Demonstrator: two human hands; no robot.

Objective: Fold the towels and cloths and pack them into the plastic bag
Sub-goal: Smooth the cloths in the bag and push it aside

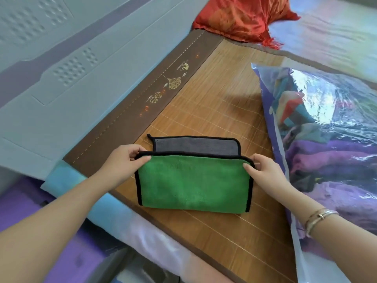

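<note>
Both hands pinch the upper flap's far corners, left hand, right hand; green cloth half-folded on bamboo mat; align black edges squarely, flatten; plastic bag just beside.

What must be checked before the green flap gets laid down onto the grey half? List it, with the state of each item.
1. Left hand pinches the flap's left corner: ok.
2. Right hand pinches the flap's right corner: ok.
3. Edges of the green and grey cloth aligned: not ok; a strip of the grey side still shows beyond the green flap.
4. Near fold lies flat on the bamboo mat: ok.
5. Plastic bag within reach beside the right hand: ok.
6. Bag mouth open for packing: cannot tell; its opening does not show.
</note>
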